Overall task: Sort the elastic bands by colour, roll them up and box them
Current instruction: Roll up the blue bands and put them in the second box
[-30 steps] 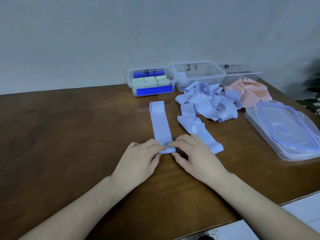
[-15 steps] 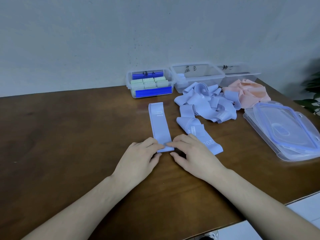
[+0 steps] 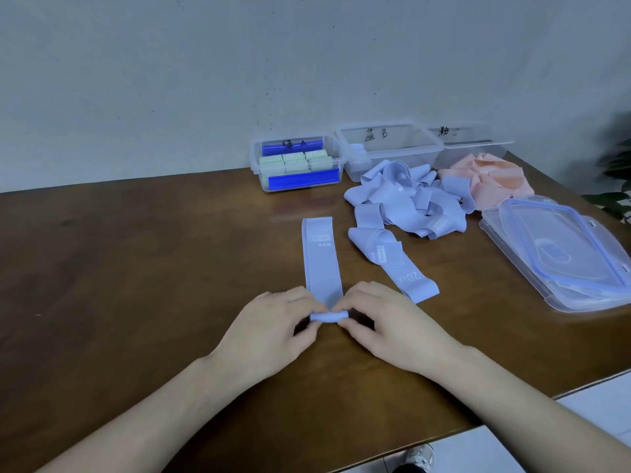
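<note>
A light blue elastic band (image 3: 321,261) lies flat and straight on the brown table (image 3: 136,274). Its near end is turned up into a small roll. My left hand (image 3: 269,332) pinches the roll's left end and my right hand (image 3: 386,329) pinches its right end. A loose pile of blue bands (image 3: 409,203) lies behind on the right, one band (image 3: 396,268) reaching towards my right hand. Pink bands (image 3: 491,179) are heaped further right. Three clear boxes stand by the wall: one with rolled green bands (image 3: 297,163), a middle box (image 3: 389,148), a right box (image 3: 474,145).
Stacked clear lids with blue seals (image 3: 560,250) lie at the table's right edge. The table's front edge runs diagonally at lower right, with the floor and a shoe (image 3: 420,455) below. A plant (image 3: 618,172) stands at the far right.
Both hands have folded the band's near end up from flat into a small roll, now pinched between fingers and thumbs. The rest of the band stays put.
</note>
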Available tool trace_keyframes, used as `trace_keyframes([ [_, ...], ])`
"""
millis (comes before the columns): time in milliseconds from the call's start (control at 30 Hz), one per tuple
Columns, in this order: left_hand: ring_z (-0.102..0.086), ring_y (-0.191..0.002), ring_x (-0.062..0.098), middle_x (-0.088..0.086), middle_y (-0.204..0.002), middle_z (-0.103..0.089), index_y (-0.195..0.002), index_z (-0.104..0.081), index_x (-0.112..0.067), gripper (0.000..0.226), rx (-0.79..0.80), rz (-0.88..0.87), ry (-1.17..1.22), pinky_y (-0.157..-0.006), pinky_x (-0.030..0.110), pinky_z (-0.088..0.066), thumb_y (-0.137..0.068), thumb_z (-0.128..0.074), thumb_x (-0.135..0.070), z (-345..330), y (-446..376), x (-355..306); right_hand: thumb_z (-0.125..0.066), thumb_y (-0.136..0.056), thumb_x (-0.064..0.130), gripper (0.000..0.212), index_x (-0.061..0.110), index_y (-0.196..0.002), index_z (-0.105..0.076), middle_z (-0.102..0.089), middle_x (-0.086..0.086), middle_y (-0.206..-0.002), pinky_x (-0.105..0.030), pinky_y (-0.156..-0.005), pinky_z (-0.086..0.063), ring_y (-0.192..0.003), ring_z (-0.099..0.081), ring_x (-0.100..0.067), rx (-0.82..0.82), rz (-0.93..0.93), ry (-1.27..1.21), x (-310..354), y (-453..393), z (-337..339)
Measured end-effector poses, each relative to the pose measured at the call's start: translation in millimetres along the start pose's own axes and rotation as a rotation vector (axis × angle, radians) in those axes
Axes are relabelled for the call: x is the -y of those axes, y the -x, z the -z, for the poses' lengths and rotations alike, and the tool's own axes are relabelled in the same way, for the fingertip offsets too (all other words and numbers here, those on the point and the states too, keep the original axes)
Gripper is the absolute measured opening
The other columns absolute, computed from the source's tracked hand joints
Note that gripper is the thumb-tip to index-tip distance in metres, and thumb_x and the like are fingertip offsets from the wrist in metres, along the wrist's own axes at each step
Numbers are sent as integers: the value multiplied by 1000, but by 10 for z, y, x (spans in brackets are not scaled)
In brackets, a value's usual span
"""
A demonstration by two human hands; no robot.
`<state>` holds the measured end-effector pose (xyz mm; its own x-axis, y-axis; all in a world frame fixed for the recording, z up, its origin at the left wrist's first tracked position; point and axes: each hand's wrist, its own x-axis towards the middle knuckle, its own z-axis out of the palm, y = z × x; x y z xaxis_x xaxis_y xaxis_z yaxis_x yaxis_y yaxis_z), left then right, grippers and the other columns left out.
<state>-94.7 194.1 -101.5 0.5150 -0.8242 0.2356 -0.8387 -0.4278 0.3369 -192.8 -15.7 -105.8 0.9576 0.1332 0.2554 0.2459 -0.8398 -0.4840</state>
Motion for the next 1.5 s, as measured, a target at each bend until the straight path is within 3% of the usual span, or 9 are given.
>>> trace_keyframes([
  [200, -43, -73, -18, -25, -87, -55, -106, -64, -36, 26, -22, 22, 24, -64, 7, -29, -92, -43, -44, -30, 162, -128, -63, -96, 33, 17, 31, -113, -69, -59, 21, -103, -29, -82, -49, -95, -53, -6, 9, -6, -12, 52, 169, -13],
  [400, -43, -72, -15, -19, -103, -55, -107, -67, -31, 30, -44, 25, 48, -64, 6, -30, -94, -43, -43, -58, 165, -107, -63, -94, 38, 28, 33, -121, -65, -55, 23, -112, -24, -82, -49, -98, -50, -4, -15, -12, 7, 73, 191, -41],
  [567, -44, -74, -15, -20, -107, -53, -112, -66, -30, 33, -45, 29, 71, -66, 4, -32, -94, -43, -45, -60, 176, -122, -62, -94, 32, 22, 28, -115, -69, -58, 20, -111, -28, -81, -50, -96, -55, -5, -29, -29, -9, 58, 185, -60],
  [767, -43, -69, -15, -20, -106, -56, -109, -66, -30, 24, -39, 29, 38, -63, -1, -31, -91, -54, -38, -44, 150, -94, -62, -96, 34, 26, 31, -121, -68, -56, 22, -111, -22, -87, -47, -100, -52, -3, -25, -63, -4, 50, 145, -57],
  [900, -43, -62, -10, -20, -105, -56, -110, -67, -30, 21, -50, 37, 45, -59, 1, -31, -93, -56, -36, -36, 122, -78, -63, -94, 38, 30, 34, -124, -64, -52, 22, -101, -18, -81, -45, -95, -50, -4, -40, -88, 24, 64, 148, -64],
  [1067, -47, -67, -8, -20, -110, -53, -117, -66, -28, 22, -37, 52, 59, -61, 3, -34, -95, -62, -29, -52, 115, -70, -64, -95, 34, 20, 35, -115, -66, -53, 19, -90, -18, -73, -43, -90, -49, -4, -37, -101, 16, 65, 114, -60],
  [1233, -46, -72, -15, -17, -110, -57, -115, -67, -26, 23, -21, 46, 51, -67, -3, -34, -92, -65, -23, -52, 109, -68, -64, -95, 35, 24, 34, -119, -68, -53, 22, -92, -14, -77, -41, -94, -49, -3, -25, -135, 4, 48, 69, -35],
  [1367, -47, -61, -6, -19, -112, -57, -118, -67, -27, 23, -26, 85, 49, -61, 3, -35, -96, -59, -27, -58, 59, -57, -63, -95, 37, 32, 31, -126, -64, -53, 22, -112, -18, -86, -46, -101, -52, -5, -62, -120, 20, 56, 55, -26],
  [1500, -50, -62, 3, -20, -111, -53, -120, -65, -28, 24, -26, 90, 61, -58, 8, -35, -98, -54, -29, -59, 28, -44, -65, -94, 31, 20, 31, -114, -66, -54, 23, -109, -18, -80, -46, -96, -52, -5, -58, -75, 17, 51, 36, -32],
])
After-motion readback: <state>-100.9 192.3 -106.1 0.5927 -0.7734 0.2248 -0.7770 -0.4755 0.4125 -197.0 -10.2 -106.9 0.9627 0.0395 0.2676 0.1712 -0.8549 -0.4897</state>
